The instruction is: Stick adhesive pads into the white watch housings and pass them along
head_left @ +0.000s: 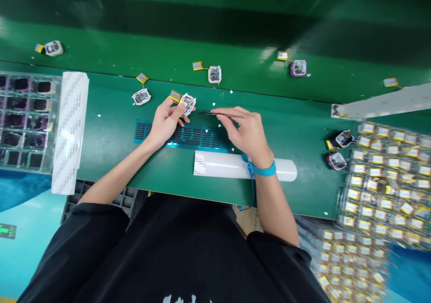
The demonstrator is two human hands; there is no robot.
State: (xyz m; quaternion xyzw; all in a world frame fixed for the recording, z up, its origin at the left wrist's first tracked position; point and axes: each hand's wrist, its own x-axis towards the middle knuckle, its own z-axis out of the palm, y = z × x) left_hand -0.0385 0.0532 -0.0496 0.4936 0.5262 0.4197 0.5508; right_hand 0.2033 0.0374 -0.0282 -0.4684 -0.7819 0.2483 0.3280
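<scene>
The right-hand tray of small parts [387, 191] is blurred and cut off by the edge.

Overhead light is falling bright and even on the green bench [111, 128]; glare is streaking its far strip and whitening the plastic tube [235, 166]. A dark shadow band is running along the top. Edges are bending with wide-angle distortion; the battery trays [387, 177] at right are smearing with blur.
</scene>
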